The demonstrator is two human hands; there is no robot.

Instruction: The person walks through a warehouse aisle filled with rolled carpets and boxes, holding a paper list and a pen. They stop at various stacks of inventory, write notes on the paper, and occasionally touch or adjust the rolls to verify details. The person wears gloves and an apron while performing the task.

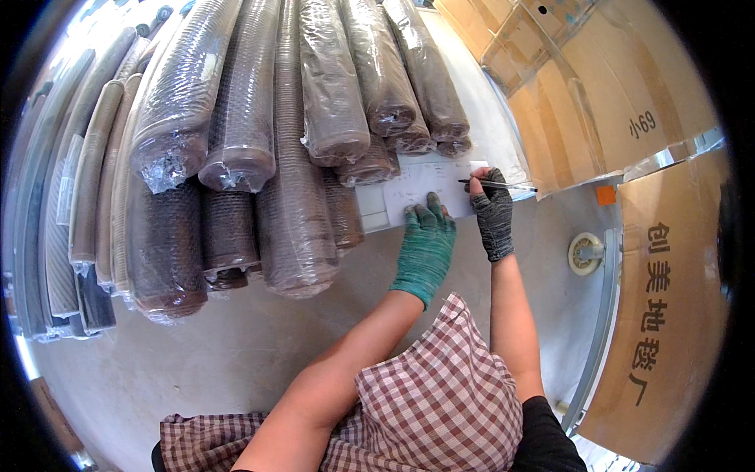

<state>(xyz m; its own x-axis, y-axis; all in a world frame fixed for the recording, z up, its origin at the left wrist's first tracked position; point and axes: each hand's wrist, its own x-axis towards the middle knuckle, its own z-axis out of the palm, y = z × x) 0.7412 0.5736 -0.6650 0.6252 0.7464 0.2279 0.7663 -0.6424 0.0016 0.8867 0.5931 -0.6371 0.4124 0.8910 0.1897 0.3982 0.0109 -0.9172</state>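
My left hand (425, 245), in a green glove, lies flat with fingers spread on a white sheet of paper (421, 189) that rests on a pale table edge. My right hand (492, 212), in a dark fingerless glove, grips a thin pen (503, 186) with its tip toward the paper's right side. The paper carries handwriting. Just above it end several plastic-wrapped rolls.
A pile of plastic-wrapped brown and grey carpet rolls (259, 141) fills the left and top. Large cardboard boxes (621, 86) stand at the right. A roll of tape (586, 253) lies on the grey floor by a metal rail (605, 315).
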